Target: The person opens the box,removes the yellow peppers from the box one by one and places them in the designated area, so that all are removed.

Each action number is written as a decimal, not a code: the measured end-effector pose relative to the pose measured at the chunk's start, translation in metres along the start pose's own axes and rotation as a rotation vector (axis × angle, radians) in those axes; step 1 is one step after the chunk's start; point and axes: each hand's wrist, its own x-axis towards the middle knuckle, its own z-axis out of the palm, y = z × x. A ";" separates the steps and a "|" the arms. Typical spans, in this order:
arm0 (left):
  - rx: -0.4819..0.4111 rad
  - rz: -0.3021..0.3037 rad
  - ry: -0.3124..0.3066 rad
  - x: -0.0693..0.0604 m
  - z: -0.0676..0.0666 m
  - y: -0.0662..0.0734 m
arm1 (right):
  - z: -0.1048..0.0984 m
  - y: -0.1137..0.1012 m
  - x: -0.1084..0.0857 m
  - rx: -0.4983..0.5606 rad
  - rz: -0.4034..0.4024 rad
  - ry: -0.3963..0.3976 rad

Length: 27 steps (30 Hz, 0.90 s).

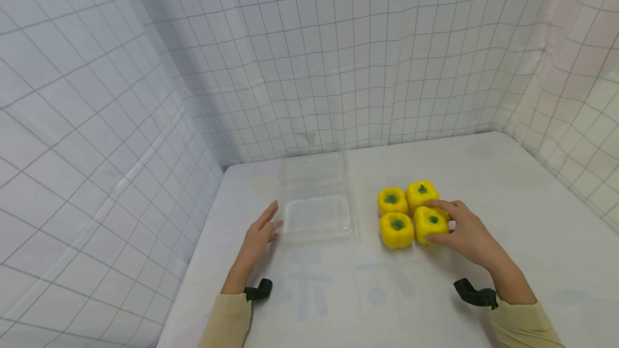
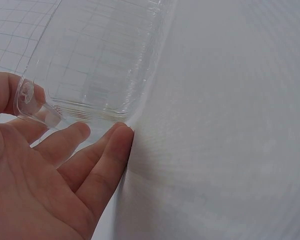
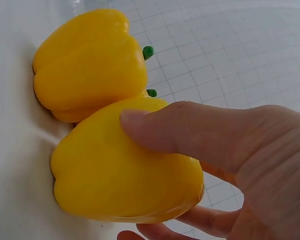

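Several yellow bell peppers with green stems stand close together on the right of the table. My right hand (image 1: 466, 232) grips the front right bell pepper (image 1: 432, 225), with the thumb on its near side and the fingers around its far side. In the right wrist view this pepper (image 3: 120, 165) tilts and another bell pepper (image 3: 90, 65) sits beside it. On the left, my left hand (image 1: 258, 238) lies at the left side of a clear plastic box (image 1: 316, 235) with its lid folded back. Its loosely extended fingers (image 2: 112, 150) touch the box's edge in the left wrist view.
The front left pepper (image 1: 396, 231), back left pepper (image 1: 392, 201) and back right pepper (image 1: 420, 194) border the gripped one. A white cloth covers the table (image 1: 358, 305). Grid-patterned curtains (image 1: 338, 69) hang at the back and both sides.
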 end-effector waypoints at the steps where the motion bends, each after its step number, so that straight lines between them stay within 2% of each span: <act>1: 0.000 -0.001 -0.001 0.000 0.000 0.000 | 0.000 0.000 -0.001 -0.001 -0.002 -0.003; 5: 0.003 -0.007 -0.006 0.000 -0.001 0.000 | -0.002 0.002 -0.004 -0.003 0.004 -0.008; 7: 0.000 -0.010 -0.005 0.003 -0.001 -0.004 | -0.003 0.002 -0.004 -0.007 0.008 -0.007; 13: -0.023 -0.020 0.019 0.015 0.001 -0.030 | -0.003 0.001 -0.005 -0.010 0.015 -0.008; 16: -0.018 -0.017 0.041 0.018 0.002 -0.038 | -0.002 0.001 -0.005 -0.007 0.013 -0.004; 23: 0.001 0.011 0.066 0.019 0.003 -0.041 | 0.000 0.001 -0.005 0.000 -0.003 0.020; 27: -0.005 0.007 0.063 0.020 0.004 -0.040 | 0.000 0.002 -0.006 -0.003 -0.009 0.025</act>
